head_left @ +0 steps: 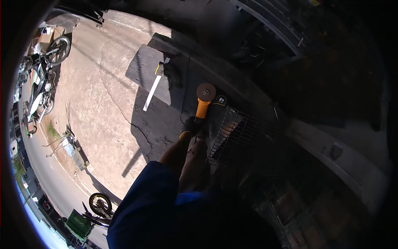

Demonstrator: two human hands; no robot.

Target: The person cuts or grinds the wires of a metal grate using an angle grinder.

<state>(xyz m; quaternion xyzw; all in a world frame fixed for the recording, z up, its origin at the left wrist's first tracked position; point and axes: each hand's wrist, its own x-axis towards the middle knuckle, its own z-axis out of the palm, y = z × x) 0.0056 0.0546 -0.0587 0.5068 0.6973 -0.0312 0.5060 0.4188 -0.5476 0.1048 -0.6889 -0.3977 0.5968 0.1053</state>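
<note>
Nearest, one blue sleeve [145,182] and bare forearm, reaching up from the lower edge; beside it a second bare limb [194,164], arm or leg uncertain in the shade. One left hand [190,124], dark-gloved, yellow band at the wrist, fingers closed round the rear of the tool; left by the arm's position. One right hand, not made out in the shadow, its state impossible to tell. One orange angle grinder [202,108], directly beyond the left hand, its brown disc [206,92] at the far end — gripped at the back, presumably to keep fingers clear of the disc. One wire grate [226,135], to the right of the gloved hand. One tape measure [221,100], black and yellow, just right of the grinder's head, apparently set down within reach. One pale flat metal strip [154,91], farther off and to the left, lying on a dark slab [143,66], near end jutting past its edge; a dark lump [173,76] by its upper part, perhaps a weight — identity unclear. Farthest, sunlit concrete [112,103], then parked motorcycles [43,87].
</note>
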